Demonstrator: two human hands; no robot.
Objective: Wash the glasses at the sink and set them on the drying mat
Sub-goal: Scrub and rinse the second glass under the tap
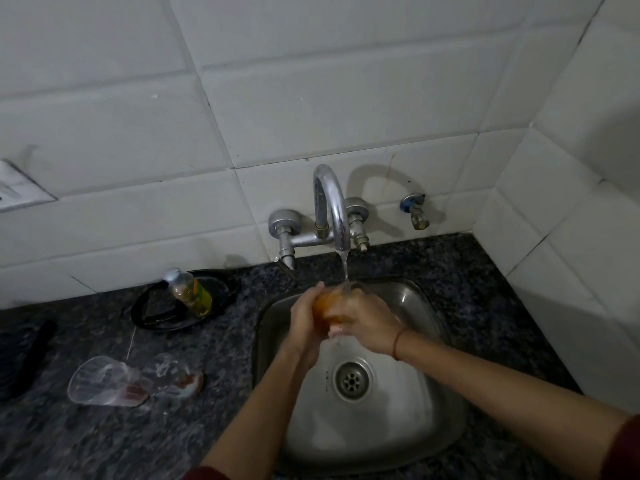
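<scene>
Stainless steel sink (415, 427), round drain (352, 379) directly below the hands. Both hands are up over the far half of the basin, under the curved chrome faucet (329, 202). A thin water stream (344, 268) falls from the spout onto the top of what they hold. Left hand (304, 323) and right hand (367, 323) are wrapped round one orange-tinted glass (329, 306) from opposite sides, fingers curled close about it. Its clear rim shows just above the right hand; the rest is blurred and mostly covered. Whether the orange is the glass itself or something inside it, I cannot tell. A red thread (398, 341) circles the right wrist, and dark red sleeves (623, 452) show at the frame's bottom edge. On the dark speckled stone counter (467, 271), well to the left of the left hand and nearer the person, two clear glasses lie on their sides, one (100, 381) beside the other (173, 372), touching or nearly so, with reddish residue in them. Left of the hands and a little beyond, a small soap bottle (190, 294) with yellow-green liquid leans on a black oval dish (156, 317). At the far left, cut by the frame, a dark mat (20, 362). Beyond the right hand, a small wall valve (415, 213) on white tiles (311, 98). A wall socket (14, 192) sits high at the far left.
</scene>
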